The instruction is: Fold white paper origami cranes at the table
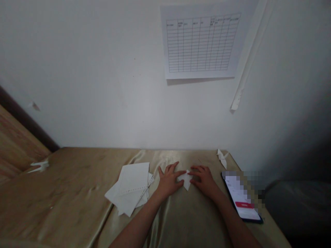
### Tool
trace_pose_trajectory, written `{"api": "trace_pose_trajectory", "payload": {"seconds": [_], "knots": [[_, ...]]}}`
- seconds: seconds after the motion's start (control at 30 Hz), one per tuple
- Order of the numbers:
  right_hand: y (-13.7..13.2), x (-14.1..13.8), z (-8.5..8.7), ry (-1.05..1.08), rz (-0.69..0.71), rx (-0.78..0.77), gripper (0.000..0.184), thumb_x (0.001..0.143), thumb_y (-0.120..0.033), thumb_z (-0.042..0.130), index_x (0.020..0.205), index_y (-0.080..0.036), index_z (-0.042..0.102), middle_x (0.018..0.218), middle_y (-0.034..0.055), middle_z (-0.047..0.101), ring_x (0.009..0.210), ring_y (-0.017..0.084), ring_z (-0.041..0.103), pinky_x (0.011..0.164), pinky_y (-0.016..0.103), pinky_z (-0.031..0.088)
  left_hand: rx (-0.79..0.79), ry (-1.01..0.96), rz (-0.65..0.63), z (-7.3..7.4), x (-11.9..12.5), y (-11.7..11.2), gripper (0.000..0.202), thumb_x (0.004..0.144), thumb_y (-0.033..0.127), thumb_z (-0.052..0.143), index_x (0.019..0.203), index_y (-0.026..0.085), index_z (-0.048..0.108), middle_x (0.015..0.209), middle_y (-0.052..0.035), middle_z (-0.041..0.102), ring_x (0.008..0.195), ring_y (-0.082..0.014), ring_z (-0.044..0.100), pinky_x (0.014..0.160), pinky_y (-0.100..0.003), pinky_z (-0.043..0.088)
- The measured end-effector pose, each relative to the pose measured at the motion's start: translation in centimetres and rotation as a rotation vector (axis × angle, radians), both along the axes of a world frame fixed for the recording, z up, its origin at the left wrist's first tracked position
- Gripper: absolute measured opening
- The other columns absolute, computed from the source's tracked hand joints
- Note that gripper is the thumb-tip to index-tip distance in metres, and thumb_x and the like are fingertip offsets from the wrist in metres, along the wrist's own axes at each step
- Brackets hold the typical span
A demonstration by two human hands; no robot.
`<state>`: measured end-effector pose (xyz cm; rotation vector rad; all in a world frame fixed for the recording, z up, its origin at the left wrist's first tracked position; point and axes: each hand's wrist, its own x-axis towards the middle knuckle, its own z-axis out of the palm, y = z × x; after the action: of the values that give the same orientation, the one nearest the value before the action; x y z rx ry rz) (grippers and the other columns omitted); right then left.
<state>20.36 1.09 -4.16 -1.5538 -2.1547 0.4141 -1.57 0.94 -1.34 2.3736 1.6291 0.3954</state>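
Observation:
A small piece of folded white paper [187,184], kite-shaped with a point toward me, lies on the cloth-covered table between my hands. My left hand [169,181] holds its left side with thumb and index finger, the other fingers spread out over the cloth. On the opposite side, my right hand [205,179] has its index fingertip near the paper's top and its thumb at the right edge, the remaining fingers curled above. The fingertips hide part of the folds.
Left of my hands lies a loose stack of white paper sheets [134,179]. A phone [240,196] with a lit screen rests on the right. Folded paper pieces lie at the far right corner [222,159] and far left [40,166]. A wall [103,86] with a printed table sheet [199,44] stands behind.

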Motion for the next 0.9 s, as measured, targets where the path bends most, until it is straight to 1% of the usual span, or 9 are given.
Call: {"api": "trace_pose_trajectory", "payload": {"seconds": [0.1,0.17,0.3,0.4,0.5,0.57,0.7,0.8,0.9], "knots": [[0.0,0.0,0.0,0.01,-0.001,0.003,0.033,0.08,-0.035,0.07,0.113,-0.039,0.071,0.136,0.0004,0.059,0.131,0.027,0.041,0.113,0.05,0.022,0.023,0.008,-0.005,-0.1,0.0,-0.1,0.047,0.081,0.043,0.068,0.126,0.054,0.058,0.158,0.0037,0.033,0.141,-0.0359,0.031,0.107,-0.078,-0.004],[0.0,-0.1,0.1,0.028,-0.015,0.016,0.029,0.081,-0.036,0.069,0.11,-0.037,0.072,0.135,0.001,0.059,0.136,0.028,0.036,0.114,0.052,0.02,0.032,0.007,-0.007,-0.2,-0.1,-0.1,0.047,0.082,0.043,0.068,0.126,0.054,0.058,0.157,0.0036,0.034,0.141,-0.0367,0.031,0.107,-0.079,-0.003],[0.0,-0.2,0.3,0.09,-0.036,0.054,0.02,0.088,-0.041,0.061,0.098,-0.031,0.075,0.133,0.0022,0.06,0.141,0.028,0.03,0.115,0.053,0.019,0.041,0.004,-0.003,-0.4,-0.2,0.0,0.046,0.082,0.045,0.068,0.125,0.055,0.058,0.157,0.0044,0.034,0.141,-0.0367,0.031,0.106,-0.079,-0.004],[0.1,0.0,0.3,0.147,-0.041,0.072,0.024,0.091,-0.039,0.056,0.088,-0.026,0.076,0.126,0.0039,0.064,0.136,0.026,0.038,0.114,0.048,0.025,0.035,0.004,-0.007,-0.4,-0.2,0.1,0.046,0.082,0.044,0.069,0.125,0.056,0.058,0.158,0.0062,0.033,0.141,-0.0354,0.031,0.106,-0.079,-0.005],[0.0,0.2,0.4,0.17,-0.009,0.068,0.015,0.086,-0.033,0.063,0.084,-0.024,0.075,0.115,0.005,0.068,0.12,0.023,0.052,0.107,0.041,0.035,0.031,0.004,-0.027,-0.3,-0.3,0.1,0.046,0.083,0.044,0.068,0.126,0.055,0.057,0.158,0.0071,0.032,0.14,-0.0351,0.031,0.107,-0.079,-0.005],[-0.1,0.3,0.6,0.144,0.029,0.065,0.01,0.082,-0.028,0.067,0.085,-0.024,0.075,0.11,0.0041,0.069,0.11,0.021,0.057,0.103,0.039,0.038,0.04,0.006,-0.056,-0.1,-0.5,0.1,0.045,0.084,0.045,0.067,0.127,0.054,0.056,0.159,0.0072,0.032,0.14,-0.0355,0.031,0.107,-0.079,-0.005],[-0.3,0.1,1.0,0.091,0.129,0.08,0.018,0.084,-0.02,0.06,0.09,-0.027,0.076,0.104,0.0024,0.07,0.106,0.02,0.058,0.102,0.04,0.038,0.054,-0.005,-0.127,-0.1,-0.9,0.4,0.049,0.083,0.044,0.069,0.13,0.052,0.055,0.16,0.0068,0.029,0.14,-0.0349,0.031,0.108,-0.078,-0.003],[-0.5,0.0,1.1,0.133,0.176,0.088,0.025,0.081,-0.013,0.057,0.094,-0.026,0.075,0.106,0.0037,0.07,0.107,0.02,0.057,0.1,0.039,0.041,0.052,-0.031,-0.2,-0.4,-1.1,0.7,0.048,0.084,0.039,0.07,0.13,0.048,0.057,0.161,0.0068,0.028,0.139,-0.0331,0.031,0.111,-0.075,0.002],[-0.6,0.1,1.0,0.184,0.201,0.083,0.031,0.076,-0.009,0.057,0.098,-0.023,0.074,0.11,0.0059,0.069,0.11,0.022,0.056,0.099,0.039,0.043,0.043,-0.063,-0.281,-0.6,-1.2,0.8,0.04,0.088,0.035,0.066,0.127,0.044,0.061,0.157,0.0051,0.037,0.137,-0.0305,0.035,0.115,-0.07,0.004]]}}
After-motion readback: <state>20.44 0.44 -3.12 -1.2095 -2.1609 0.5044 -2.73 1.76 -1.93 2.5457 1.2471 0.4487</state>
